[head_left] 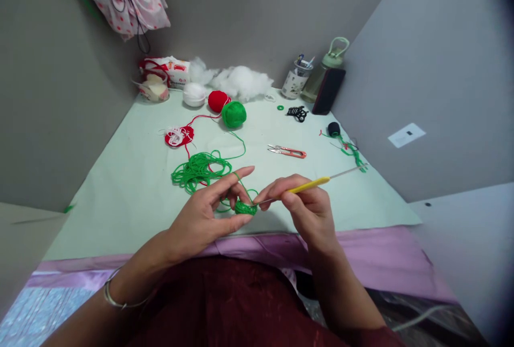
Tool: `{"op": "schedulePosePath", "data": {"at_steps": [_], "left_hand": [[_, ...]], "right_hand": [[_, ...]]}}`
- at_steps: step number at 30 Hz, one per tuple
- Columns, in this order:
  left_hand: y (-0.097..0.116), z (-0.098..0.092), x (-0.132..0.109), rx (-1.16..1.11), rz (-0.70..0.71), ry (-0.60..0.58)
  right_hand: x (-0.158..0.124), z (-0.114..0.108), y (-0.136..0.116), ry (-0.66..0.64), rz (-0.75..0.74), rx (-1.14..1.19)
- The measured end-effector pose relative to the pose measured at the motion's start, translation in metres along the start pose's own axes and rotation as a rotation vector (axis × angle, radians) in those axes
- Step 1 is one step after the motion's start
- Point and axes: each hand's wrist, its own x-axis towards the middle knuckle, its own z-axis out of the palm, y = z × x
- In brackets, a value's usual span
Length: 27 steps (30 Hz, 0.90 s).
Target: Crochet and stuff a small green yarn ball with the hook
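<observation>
The left hand [209,218] pinches a small green crochet piece [244,208] between thumb and middle finger, just above the near edge of the pale green mat [132,186]. Its forefinger is stretched out straight, and a strand of green yarn [241,178] runs over it. The right hand [309,208] is closed narrowly around a crochet hook [309,185], gripping the yellow handle like a pen. The metal shaft points left, into the piece. The hook's tip is too small to make out, so whether it has caught a loop is hard to say.

By the look of it, a stitch is being worked into the edge of the green piece. The next move calls for the strand kept taut over the forefinger, the piece held firmly, and a small turn of the hook so the yarn does not slip off.

Behind the hands lies a loose heap of green yarn [198,169], which trails back to a green yarn ball [233,114]. Beside that ball sit a red ball [217,100] and a white ball [194,94]. A red and white crocheted piece [179,136] lies left of centre, and thread snips [287,151] lie to the right, well apart from both hands. White stuffing [241,80] is piled against the back wall.
</observation>
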Motion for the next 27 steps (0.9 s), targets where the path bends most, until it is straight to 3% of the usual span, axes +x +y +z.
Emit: {"op": "schedulePosePath", "data": {"at_steps": [12, 15, 19, 27], "left_hand": [[0.005, -0.009, 0.001, 0.249, 0.100, -0.066], [0.003, -0.009, 0.001, 0.275, 0.095, -0.037], [0.001, -0.007, 0.000, 0.179, 0.023, 0.056], [0.003, 0.013, -0.004, 0.023, -0.013, 0.287]], "right_hand": [[0.000, -0.005, -0.012, -0.181, -0.082, -0.324], [0.000, 0.001, -0.010, -0.201, -0.194, -0.444], [-0.005, 0.010, 0.000, -0.142, -0.398, -0.625], [-0.017, 0.020, 0.015, 0.072, -0.567, -0.719]]}}
